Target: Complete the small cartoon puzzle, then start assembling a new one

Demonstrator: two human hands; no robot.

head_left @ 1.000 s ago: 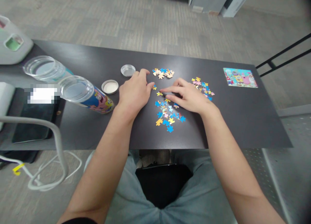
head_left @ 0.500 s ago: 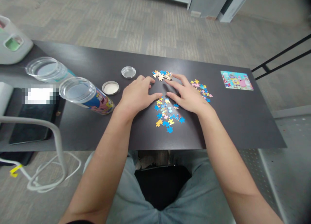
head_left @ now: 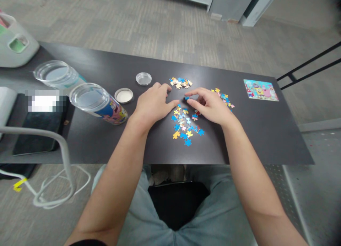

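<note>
My right hand (head_left: 211,106) pinches a blue puzzle piece (head_left: 187,98) between thumb and index finger, just above the table. Palm down on the tabletop, my left hand (head_left: 154,101) has its thumb and fingers apart and holds nothing. The loose puzzle pieces (head_left: 183,127) of the near pile lie face up between my forearms. A far pile of puzzle pieces (head_left: 180,83), some with pale backs showing, sits beyond my fingertips. More colourful puzzle pieces (head_left: 223,96) lie behind my right hand, which partly hides them.
A cartoon picture card (head_left: 261,90) lies at the right of the dark table (head_left: 269,132). To my left are two clear canisters (head_left: 98,103) (head_left: 57,75), two round lids (head_left: 124,95) (head_left: 144,79), a black tablet (head_left: 37,132) and a white curved stand (head_left: 62,146).
My right hand has drawn back from the far pile, toward me, and its thumb and index finger have closed on a blue puzzle piece. My left hand stays nearly in place.
</note>
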